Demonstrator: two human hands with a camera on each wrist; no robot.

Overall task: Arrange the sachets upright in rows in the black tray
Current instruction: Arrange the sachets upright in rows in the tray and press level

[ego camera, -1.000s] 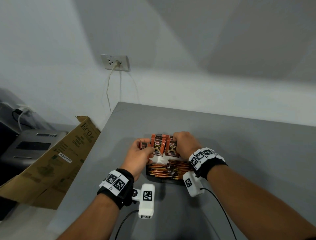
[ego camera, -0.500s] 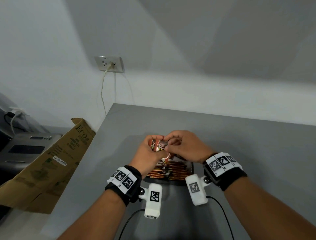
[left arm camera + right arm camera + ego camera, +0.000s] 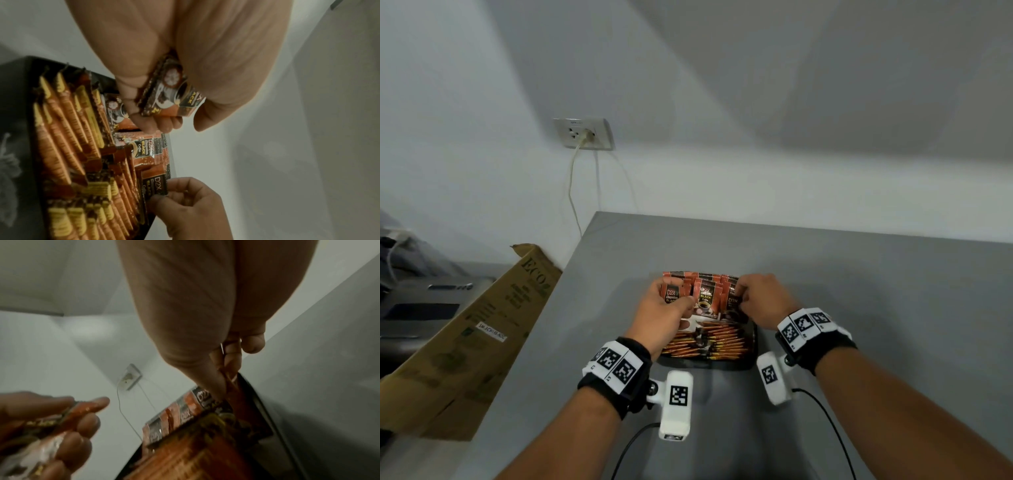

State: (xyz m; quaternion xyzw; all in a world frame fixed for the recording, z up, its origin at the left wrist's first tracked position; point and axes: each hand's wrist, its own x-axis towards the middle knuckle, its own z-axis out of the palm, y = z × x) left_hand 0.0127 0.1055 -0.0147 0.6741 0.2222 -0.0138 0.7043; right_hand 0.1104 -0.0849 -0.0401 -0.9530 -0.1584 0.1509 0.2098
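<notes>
Over black tray | hands now apart | left grip holds sachet | right grip pinches another sachet

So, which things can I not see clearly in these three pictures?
- Head view: the left hand and right hand cover part of the upright sachets; their number is unclear.
- Head view: the tray far side is hidden by the sachets.
- Right wrist view: the tray contents are blurred, print unreadable.
- Left wrist view: the palm hides most of the held sachet.
</notes>
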